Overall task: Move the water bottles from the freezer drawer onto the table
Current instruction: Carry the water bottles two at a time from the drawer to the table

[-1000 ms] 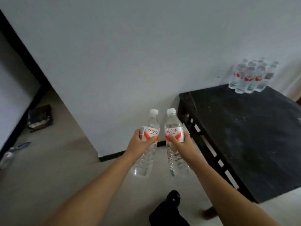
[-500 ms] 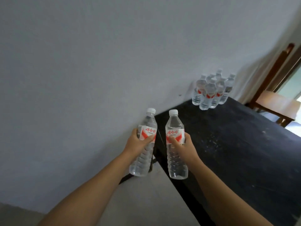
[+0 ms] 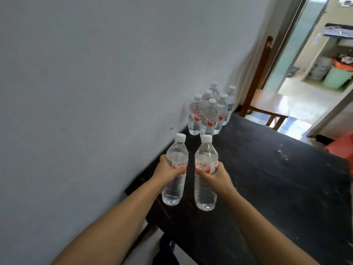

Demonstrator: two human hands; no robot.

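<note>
Here two water bottles are being held upright above the dark counter (image 3: 277, 188), one in each hand. The left bottle (image 3: 174, 171) is being gripped by the left hand (image 3: 165, 173), whose fingers (image 3: 179, 172) are clamped around the red-and-white label at mid-height; cap above the fingers, ribbed lower body hanging below them. The right bottle (image 3: 206, 173) is being gripped likewise by the right hand (image 3: 217, 175), fingers (image 3: 202, 172) wrapped tight across the label. The two bottles are being kept just beside each other, a narrow gap between, both bases clear of the counter surface as far as can be told.

Beyond the fingertips, further along the counter and against the grey wall (image 3: 95, 92), a cluster of standing bottles (image 3: 210, 111) is being seen, caps on, packed close together. It is well apart from the held pair.

Past the cluster, to the right of the right hand's fingers, a wooden chair (image 3: 267, 104) is being shown at the counter's far end, with an open doorway (image 3: 315, 64) behind it. Both bare forearms are being extended forward from the bottom edge.
</note>
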